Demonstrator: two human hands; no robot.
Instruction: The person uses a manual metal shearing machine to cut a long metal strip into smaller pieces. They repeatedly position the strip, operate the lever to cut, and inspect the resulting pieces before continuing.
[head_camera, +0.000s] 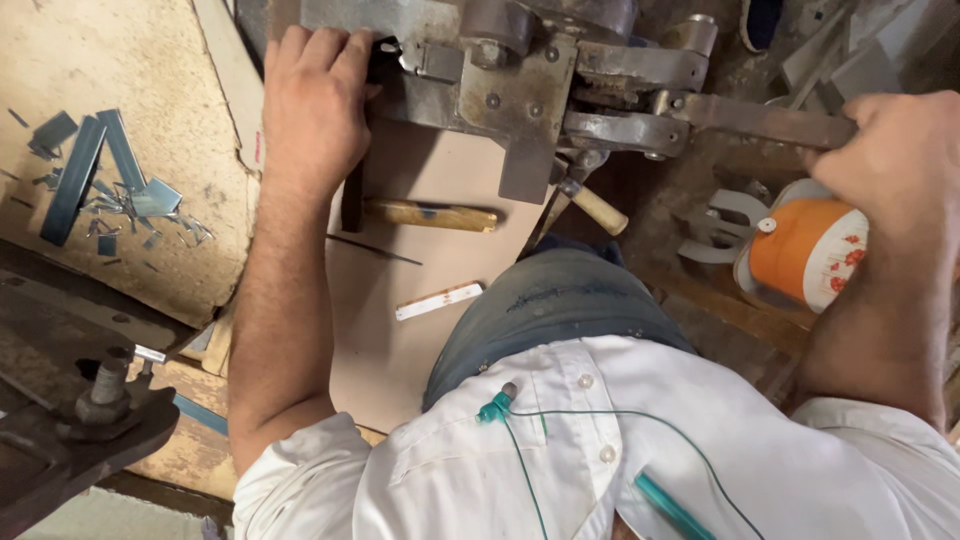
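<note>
white shirt (620, 450) filled the bottom of the view, a green cord (560, 420) clipped to its front. beyond it the left hand (312, 105) lay curled over the left side of a grey metal lever press (500, 85), fingers bent and pressed against a dark strip (352, 195) that ran down from under the palm. the right hand (895, 150) was closed tight around the end of the press's long flat handle (760, 120), which reached out to the right from the pivot.

the press looked heavy and rigid, bare steel, probably slick with wear; the handle's far end seemed the sensible place to hold it for leverage. the strip looked thin and stiff, with edges likely sharp.

a wooden-handled tool (430, 214) and a second wooden handle (598, 208) lay just under the press on a pinkish board (420, 330). an orange cup (805, 250) sat close beneath the right forearm, near enough to be knocked. blue-grey metal offcuts (110, 180) lay well to the left.
</note>
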